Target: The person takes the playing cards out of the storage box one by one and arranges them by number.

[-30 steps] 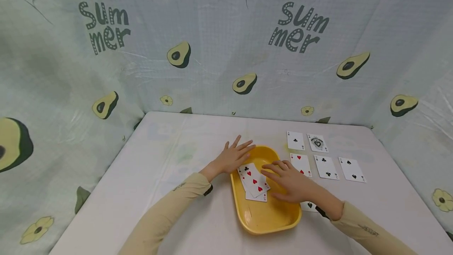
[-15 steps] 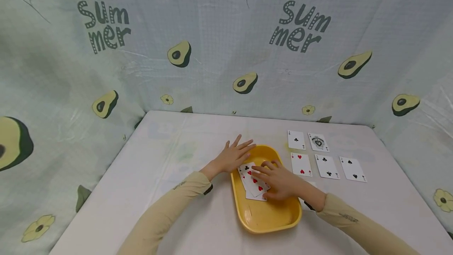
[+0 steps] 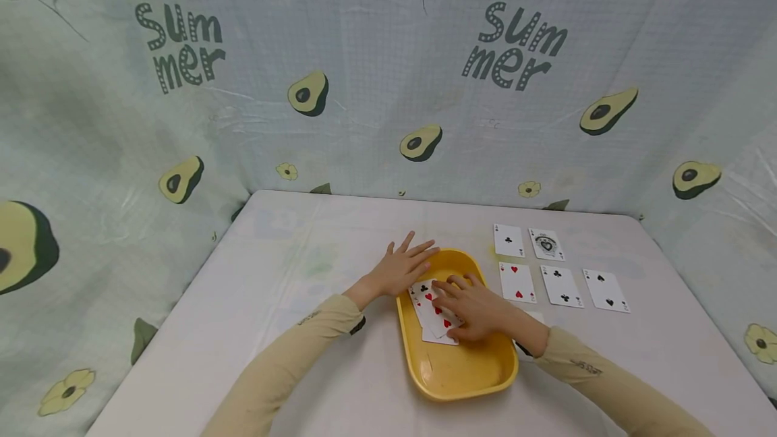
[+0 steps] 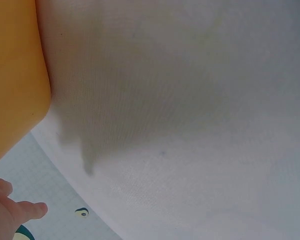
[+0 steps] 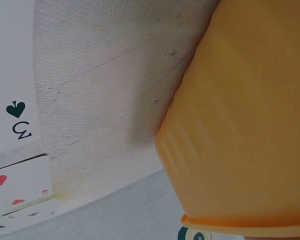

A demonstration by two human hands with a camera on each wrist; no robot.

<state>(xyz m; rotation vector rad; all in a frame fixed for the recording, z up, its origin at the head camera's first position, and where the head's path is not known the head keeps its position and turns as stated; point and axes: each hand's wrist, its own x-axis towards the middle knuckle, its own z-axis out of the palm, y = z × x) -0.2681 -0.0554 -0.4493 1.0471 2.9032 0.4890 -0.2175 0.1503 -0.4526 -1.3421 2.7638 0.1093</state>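
Observation:
A yellow oval tray (image 3: pixel 449 376) stands on the table with a few overlapping playing cards in it. A hearts card (image 3: pixel 432 315) lies over another card (image 3: pixel 438 339). My left hand (image 3: pixel 397 270) rests at the tray's far-left rim, fingers spread and straight. My right hand (image 3: pixel 476 305) reaches in over the right rim, with bent, spread fingertips on the hearts card and the thumb by its lower right edge. That hand hides part of the cards. In the left wrist view, fingers (image 4: pixel 12 210) show beside the tray's outer wall (image 4: pixel 15 65).
Right of the tray lie an ace of clubs (image 3: pixel 508 240), an ornate ace of spades (image 3: pixel 546 245), a two of hearts (image 3: pixel 516 283), a two of clubs (image 3: pixel 561 286) and a two of spades (image 3: pixel 606 290). A three of spades (image 5: pixel 12 75) lies near the right wrist.
My right hand has moved left from the tray's right side onto the cards, then settled there. My left hand and the tray have stayed in place.

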